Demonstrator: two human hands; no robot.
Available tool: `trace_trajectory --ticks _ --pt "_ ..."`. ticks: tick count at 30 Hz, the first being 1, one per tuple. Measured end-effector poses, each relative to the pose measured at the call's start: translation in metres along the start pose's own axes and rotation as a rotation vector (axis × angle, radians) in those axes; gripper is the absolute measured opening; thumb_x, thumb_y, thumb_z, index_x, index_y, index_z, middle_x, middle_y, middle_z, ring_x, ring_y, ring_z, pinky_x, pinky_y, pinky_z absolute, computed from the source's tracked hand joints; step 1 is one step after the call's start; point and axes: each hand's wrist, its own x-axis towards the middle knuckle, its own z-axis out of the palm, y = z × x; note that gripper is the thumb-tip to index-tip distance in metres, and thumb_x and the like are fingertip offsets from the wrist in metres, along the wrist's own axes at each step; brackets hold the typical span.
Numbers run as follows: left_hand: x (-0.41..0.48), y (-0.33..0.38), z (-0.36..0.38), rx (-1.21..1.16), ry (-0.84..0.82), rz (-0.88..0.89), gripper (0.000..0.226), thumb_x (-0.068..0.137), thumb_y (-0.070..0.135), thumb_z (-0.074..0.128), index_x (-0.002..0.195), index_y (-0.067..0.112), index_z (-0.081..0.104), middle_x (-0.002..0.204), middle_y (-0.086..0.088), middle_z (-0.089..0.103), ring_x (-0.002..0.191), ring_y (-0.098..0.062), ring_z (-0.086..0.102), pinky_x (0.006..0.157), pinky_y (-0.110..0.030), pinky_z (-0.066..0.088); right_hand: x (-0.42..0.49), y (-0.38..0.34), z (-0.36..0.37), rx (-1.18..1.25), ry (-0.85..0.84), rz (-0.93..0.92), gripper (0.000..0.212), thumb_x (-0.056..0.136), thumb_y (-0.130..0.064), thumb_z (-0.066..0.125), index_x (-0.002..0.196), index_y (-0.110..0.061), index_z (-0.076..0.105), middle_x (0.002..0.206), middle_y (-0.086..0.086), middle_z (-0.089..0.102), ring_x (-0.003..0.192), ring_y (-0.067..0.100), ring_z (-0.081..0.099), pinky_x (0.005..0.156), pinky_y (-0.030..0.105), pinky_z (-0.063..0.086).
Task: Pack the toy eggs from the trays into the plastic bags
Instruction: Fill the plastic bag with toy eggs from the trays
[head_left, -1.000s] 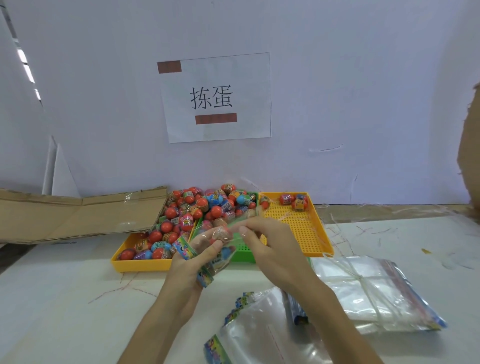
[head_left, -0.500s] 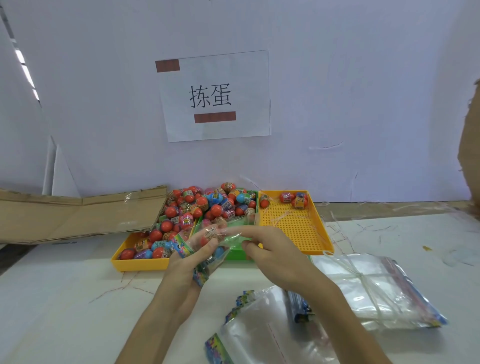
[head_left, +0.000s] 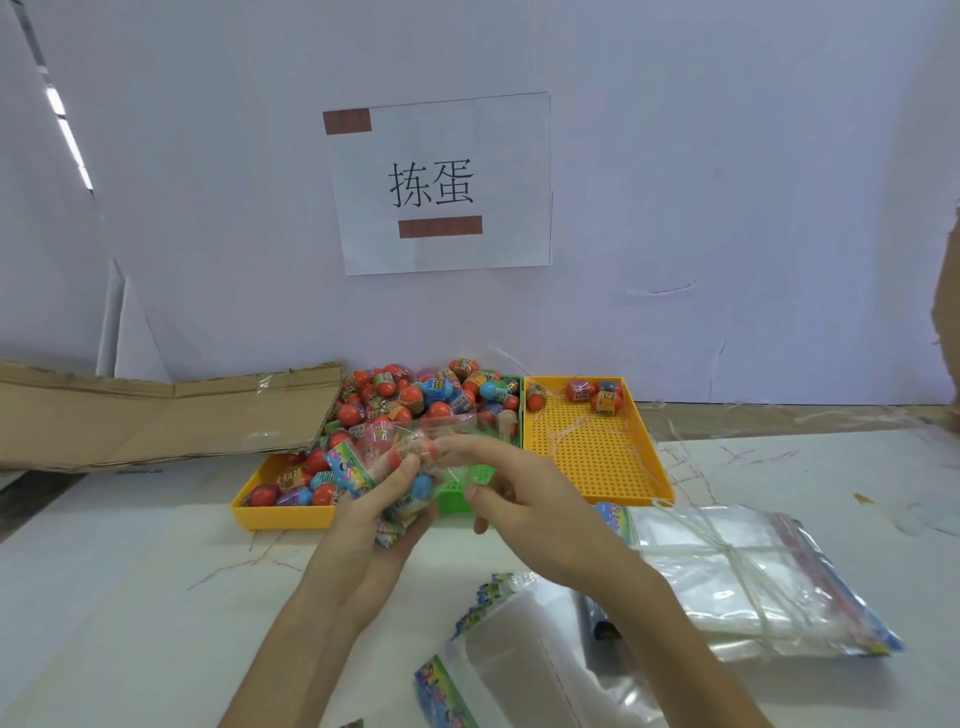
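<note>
Both hands around bag.

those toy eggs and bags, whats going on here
A person is packing toy eggs into a small clear plastic bag. The left hand grips the bag, which already holds a few eggs, while the right hand pinches its top edge. The left yellow tray is heaped with eggs; the right yellow tray holds only a few. Empty bags lie at right.
</note>
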Motion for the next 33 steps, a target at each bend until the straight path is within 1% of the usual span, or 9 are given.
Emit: trace_trajectory --ticks 4,9,14,17,21,24,26,29,33 --pt "-0.002 0.002 0.0 0.006 -0.036 -0.01 0.02 0.07 0.021 0.077 0.089 0.015 0.083 0.104 -0.007 0.077 0.091 -0.015 0.075 0.077 -0.03 0.058 0.002 0.002 0.0 -0.028 0.009 0.011 0.046 0.1 -0.004 0.051 0.134 -0.033 0.063 0.12 -0.015 0.066 0.078 0.021 0.062 0.072 0.035 0.053" --pt "-0.001 0.001 -0.002 -0.017 -0.05 -0.028 0.022 0.071 0.016 0.077 0.091 0.009 0.082 0.102 -0.011 0.076 0.087 -0.017 0.075 0.069 -0.028 0.061 0.003 0.003 -0.001 -0.052 -0.02 -0.022 0.039 0.099 0.001 0.05 0.128 -0.017 0.069 0.122 -0.014 0.061 0.086 -0.007 0.054 0.08 0.018 0.048" --pt "0.0 -0.001 0.0 0.076 -0.023 -0.004 0.04 0.073 0.019 0.077 0.111 0.005 0.073 0.113 -0.016 0.075 0.09 -0.021 0.076 0.068 -0.03 0.062 0.004 0.006 0.0 -0.133 -0.045 -0.026 0.048 0.096 0.0 0.053 0.133 -0.027 0.065 0.124 -0.021 0.053 0.109 -0.013 0.045 0.086 0.009 0.04" --pt "-0.001 -0.004 0.003 0.151 0.013 0.003 0.063 0.074 0.023 0.078 0.132 0.008 0.057 0.113 -0.013 0.076 0.094 -0.023 0.076 0.069 -0.033 0.06 0.004 0.01 0.001 -0.19 -0.058 -0.012 0.053 0.094 -0.005 0.055 0.137 -0.035 0.062 0.123 -0.017 0.05 0.093 -0.009 0.05 0.077 0.008 0.04" --pt "0.0 -0.008 0.003 0.189 0.014 0.021 0.061 0.077 0.025 0.077 0.132 0.009 0.058 0.115 -0.014 0.075 0.103 -0.029 0.074 0.077 -0.037 0.058 0.005 0.012 0.003 -0.201 -0.033 -0.018 0.038 0.095 -0.017 0.062 0.129 -0.036 0.067 0.119 -0.014 0.048 0.094 -0.006 0.049 0.075 0.01 0.041" --pt "0.001 -0.009 0.002 0.229 -0.03 0.07 0.057 0.074 0.024 0.079 0.127 0.008 0.066 0.118 -0.012 0.074 0.112 -0.03 0.07 0.092 -0.041 0.053 0.004 0.01 0.007 -0.202 0.121 -0.045 0.028 0.093 -0.029 0.07 0.12 -0.034 0.072 0.109 -0.016 0.054 0.095 -0.001 0.053 0.079 0.019 0.048" --pt "0.001 -0.008 0.002 0.21 -0.026 0.066 0.059 0.071 0.026 0.081 0.125 0.006 0.068 0.12 -0.012 0.073 0.113 -0.028 0.07 0.097 -0.043 0.051 0.004 0.008 0.007 -0.175 0.269 -0.059 0.012 0.091 -0.027 0.073 0.101 -0.028 0.078 0.095 -0.02 0.064 0.085 0.002 0.058 0.071 0.02 0.048" --pt "0.004 -0.007 0.0 0.173 -0.022 0.068 0.048 0.069 0.028 0.08 0.113 0.011 0.077 0.119 -0.009 0.074 0.108 -0.023 0.072 0.091 -0.037 0.052 0.002 0.007 0.004 -0.086 0.386 -0.047 0.01 0.089 -0.02 0.076 0.084 -0.028 0.077 0.079 -0.023 0.069 0.073 -0.004 0.059 0.065 0.013 0.044" --pt "0.005 -0.008 -0.001 0.179 -0.078 0.099 0.043 0.071 0.025 0.078 0.113 0.012 0.078 0.117 -0.012 0.074 0.105 -0.025 0.073 0.08 -0.031 0.06 0.002 0.002 0.003 -0.044 0.453 -0.053 0.017 0.087 -0.017 0.078 0.083 -0.033 0.075 0.077 -0.023 0.069 0.066 -0.004 0.058 0.062 0.012 0.044"
